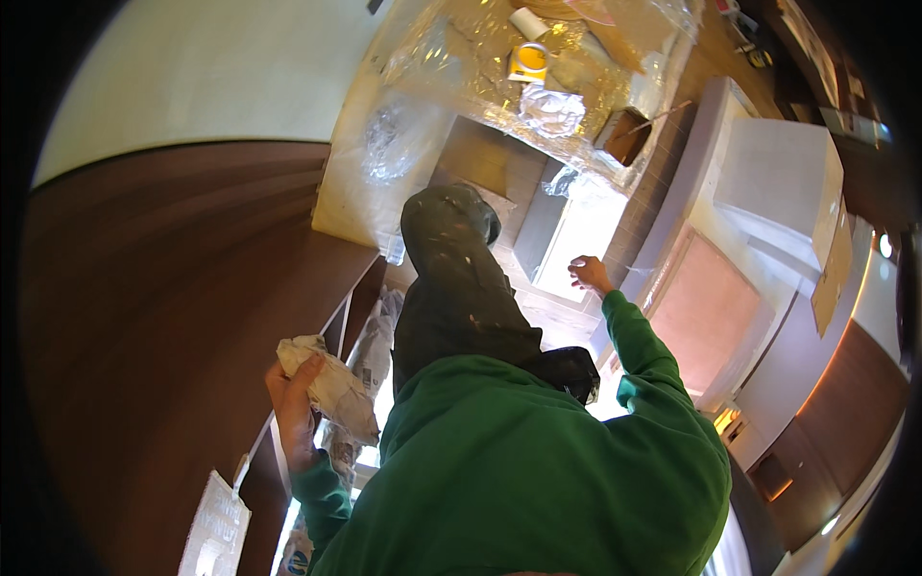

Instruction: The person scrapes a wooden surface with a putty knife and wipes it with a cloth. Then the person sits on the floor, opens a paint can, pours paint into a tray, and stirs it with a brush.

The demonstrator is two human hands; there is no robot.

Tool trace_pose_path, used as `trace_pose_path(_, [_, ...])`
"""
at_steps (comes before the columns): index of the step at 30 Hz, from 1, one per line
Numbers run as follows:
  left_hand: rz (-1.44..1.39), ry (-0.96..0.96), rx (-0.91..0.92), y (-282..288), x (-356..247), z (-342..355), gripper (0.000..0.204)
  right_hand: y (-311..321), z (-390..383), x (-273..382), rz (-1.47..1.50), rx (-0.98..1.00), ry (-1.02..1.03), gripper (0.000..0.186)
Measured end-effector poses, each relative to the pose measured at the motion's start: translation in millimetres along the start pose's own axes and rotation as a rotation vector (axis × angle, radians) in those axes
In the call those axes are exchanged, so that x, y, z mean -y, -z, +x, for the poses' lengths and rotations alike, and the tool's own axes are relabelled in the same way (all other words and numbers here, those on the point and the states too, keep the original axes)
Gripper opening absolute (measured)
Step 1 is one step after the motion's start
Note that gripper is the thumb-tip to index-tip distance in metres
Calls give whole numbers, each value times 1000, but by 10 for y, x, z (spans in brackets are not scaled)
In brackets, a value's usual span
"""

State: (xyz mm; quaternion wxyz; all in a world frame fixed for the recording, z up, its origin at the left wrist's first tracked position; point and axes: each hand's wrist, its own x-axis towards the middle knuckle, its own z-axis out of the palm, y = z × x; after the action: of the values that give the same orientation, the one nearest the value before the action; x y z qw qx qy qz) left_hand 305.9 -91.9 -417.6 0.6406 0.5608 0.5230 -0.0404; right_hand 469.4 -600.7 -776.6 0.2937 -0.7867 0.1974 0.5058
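Observation:
My left hand (297, 391) grips a crumpled off-white cloth or wad (336, 389), with the thumb pressed over its top. The wad hangs beside a dark brown panel (144, 317) on the left. Out to the right, my right hand (591, 275) is held in the air with its fingers loosely bent and apart; nothing shows in it. Below that hand lies a bright white patch (583, 235) on the floor, beside a grey panel.
Clear plastic sheeting (432, 58) covers a surface ahead. On it are a yellow tin (528, 62), a white roll (528, 24), crumpled white plastic (551, 110) and a brown open box (624, 136). Pale cabinets (773, 182) stand to the right. A white printed sheet (216, 528) is at lower left.

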Motion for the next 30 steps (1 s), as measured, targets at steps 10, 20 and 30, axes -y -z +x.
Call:
trace_pose_path(10, [5,-55,115,115,-44,159,32,168,-694,-581,400,-225,-10,30])
trace_pose_path(20, [-43,-46,274,113,65,466,37,266,-1013,-994,382,-357,-18,36])
trace_pose_path(30, [-110,-17,304,-687,507,885,38,226,-1248,448,336,-230,535,28])
